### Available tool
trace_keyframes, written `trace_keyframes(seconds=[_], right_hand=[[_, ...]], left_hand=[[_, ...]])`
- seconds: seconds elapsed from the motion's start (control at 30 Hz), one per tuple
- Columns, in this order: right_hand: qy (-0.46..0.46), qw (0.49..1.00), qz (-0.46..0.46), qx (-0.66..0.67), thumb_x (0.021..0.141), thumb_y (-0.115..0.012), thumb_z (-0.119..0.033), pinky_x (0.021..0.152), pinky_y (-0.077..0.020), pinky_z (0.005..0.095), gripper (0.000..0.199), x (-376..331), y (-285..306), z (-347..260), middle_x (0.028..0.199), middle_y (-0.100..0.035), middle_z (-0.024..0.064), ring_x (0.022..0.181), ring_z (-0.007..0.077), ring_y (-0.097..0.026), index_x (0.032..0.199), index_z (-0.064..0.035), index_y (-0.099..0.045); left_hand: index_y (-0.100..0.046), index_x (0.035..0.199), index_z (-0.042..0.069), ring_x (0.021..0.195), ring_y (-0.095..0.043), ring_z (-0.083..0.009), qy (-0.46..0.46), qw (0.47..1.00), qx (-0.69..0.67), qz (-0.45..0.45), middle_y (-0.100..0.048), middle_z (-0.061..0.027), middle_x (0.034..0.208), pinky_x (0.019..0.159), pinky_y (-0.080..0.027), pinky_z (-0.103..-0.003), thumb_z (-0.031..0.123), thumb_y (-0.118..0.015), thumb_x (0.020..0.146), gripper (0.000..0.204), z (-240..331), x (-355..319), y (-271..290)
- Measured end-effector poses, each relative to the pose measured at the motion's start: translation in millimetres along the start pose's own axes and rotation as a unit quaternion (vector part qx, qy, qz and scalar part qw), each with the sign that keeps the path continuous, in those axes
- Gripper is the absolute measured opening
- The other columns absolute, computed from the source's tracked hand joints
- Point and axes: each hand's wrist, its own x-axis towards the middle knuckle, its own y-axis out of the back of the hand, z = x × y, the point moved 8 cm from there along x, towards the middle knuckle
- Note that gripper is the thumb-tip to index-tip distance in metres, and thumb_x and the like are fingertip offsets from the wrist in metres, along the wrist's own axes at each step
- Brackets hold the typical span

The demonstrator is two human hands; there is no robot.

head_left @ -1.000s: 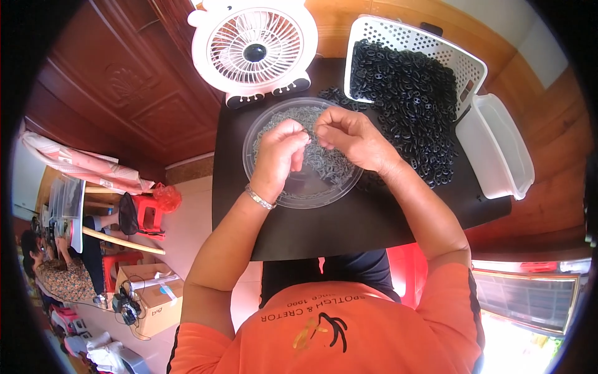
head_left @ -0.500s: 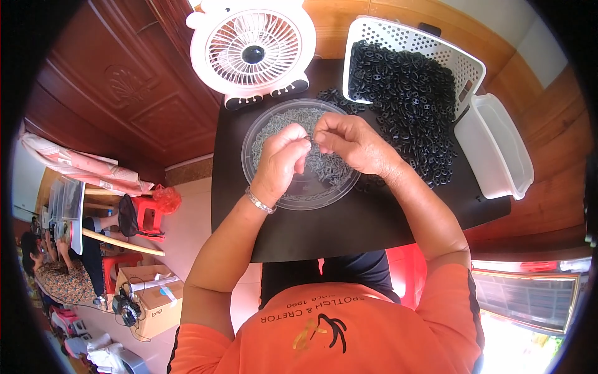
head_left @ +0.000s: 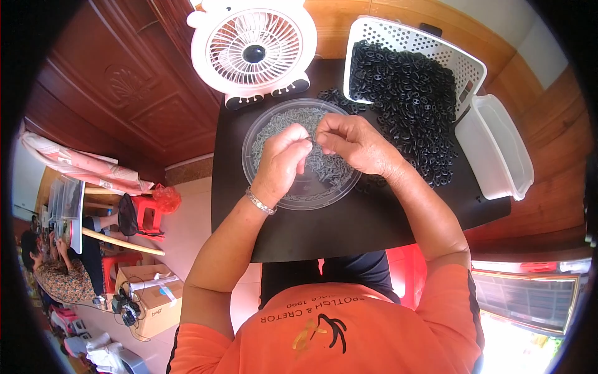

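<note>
Clear tub (head_left: 299, 185) is partly blocked by the left hand (head_left: 279, 161), tiny dark piece (head_left: 309, 138) pinched, and right hand (head_left: 364, 146), fingertips pinched, contents unclear. Counter (head_left: 324, 235) kinda crowded by fan (head_left: 254, 54), basket (head_left: 405, 32), black rings (head_left: 408, 87).

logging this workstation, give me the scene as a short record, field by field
left hand: over the tub, thumb and fingers pinched; tiny dark piece at tips, too small to identify
right hand: fingertips beside the left ones; any held item unclear
tub: round, clear, on dark table, holding small grey pieces
basket: white, perforated, black pieces spilling onto table
bin: whitish, right of basket
fan: pale, beyond tub, leftward
</note>
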Motion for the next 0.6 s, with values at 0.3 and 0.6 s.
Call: trace_keyframes(seconds=[0.3,0.6], right_hand=[[0.002,1.000,0.007,-0.002,0.091,-0.058,-0.008,0.067,-0.0443,0.0246,0.009,-2.8,5.2,-5.2,0.076,-0.056,0.0006,0.072,0.0083,-0.052,0.087,0.0005,-0.058],[0.003,1.000,0.014,-0.027,0.088,-0.059,-0.006,0.067,-0.0446,0.0247,0.007,-2.1,3.0,-4.8,0.075,-0.056,0.0006,0.073,0.0079,-0.052,0.087,0.0006,-0.058]], left_hand=[[-0.052,0.078,0.005,0.052,-0.046,-0.0068,-0.015,1.000,0.019,0.012,-0.049,0.0006,0.063,0.048,-0.036,-0.020,0.016,-0.051,0.091,0.017,4.7,0.0,-1.5],[-0.053,0.078,0.005,0.052,-0.046,-0.0066,-0.016,0.999,0.022,0.017,-0.049,0.0008,0.062,0.047,-0.036,-0.020,0.016,-0.052,0.091,0.017,4.3,-1.0,-0.4]])
